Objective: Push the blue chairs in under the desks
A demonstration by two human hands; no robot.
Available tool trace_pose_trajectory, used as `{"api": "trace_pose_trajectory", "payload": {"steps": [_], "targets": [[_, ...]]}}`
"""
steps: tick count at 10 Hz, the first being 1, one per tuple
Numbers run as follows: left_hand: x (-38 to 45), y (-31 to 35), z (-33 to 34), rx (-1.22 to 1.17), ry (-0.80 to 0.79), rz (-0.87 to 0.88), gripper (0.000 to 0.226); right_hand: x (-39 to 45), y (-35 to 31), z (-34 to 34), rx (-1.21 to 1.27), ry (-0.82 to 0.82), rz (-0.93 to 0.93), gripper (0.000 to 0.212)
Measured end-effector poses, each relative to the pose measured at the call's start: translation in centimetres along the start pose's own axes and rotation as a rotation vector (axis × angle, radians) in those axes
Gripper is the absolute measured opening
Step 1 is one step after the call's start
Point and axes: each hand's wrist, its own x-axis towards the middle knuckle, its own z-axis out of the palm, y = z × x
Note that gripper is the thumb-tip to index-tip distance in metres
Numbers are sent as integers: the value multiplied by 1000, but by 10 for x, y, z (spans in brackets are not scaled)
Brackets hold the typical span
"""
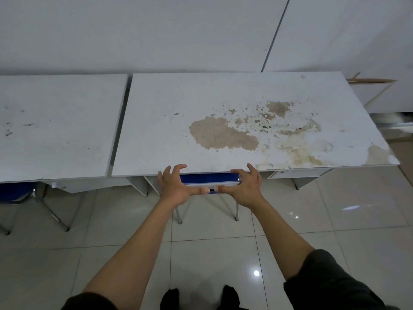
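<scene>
The fingers (176,167) of both hands are spread wide and curled like claws, gripping nothing, with the thumbs nearly meeting over the top rail of the blue chair's backrest (205,181). The stained desk (169,130) fills the middle of the view, its peeled brown patch toward three o'clock, and a second desk (55,130) stands just beside it at nine o'clock with another blue chair (15,191) partly tucked beneath. The chair in hand sits at the near edge of the stained desk, most of it already under, only the backrest and rear legs showing. To finish well, the left hand (176,186) and right hand (243,186) should probably press evenly on the rail, so the chair goes in straight and stops before the backrest strikes the desk edge. No container is in view, so there are no contents to tell.
</scene>
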Motion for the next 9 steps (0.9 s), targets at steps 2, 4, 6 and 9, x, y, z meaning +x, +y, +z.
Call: {"api": "trace_pose_trajectory", "payload": {"steps": [2,4,6,9], "targets": [[19,12,-7,29,-46,-78,126,20,-7,-1,-7,-16,31,93],[18,12,-7,27,-31,-71,127,21,-8,-2,-31,-18,36,94],[19,9,-7,91,-70,-66,130,18,-11,-6,-69,-50,47,97],[-19,37,-23,506,-285,45,106,-8,-56,-23,-436,-217,4,123]]}}
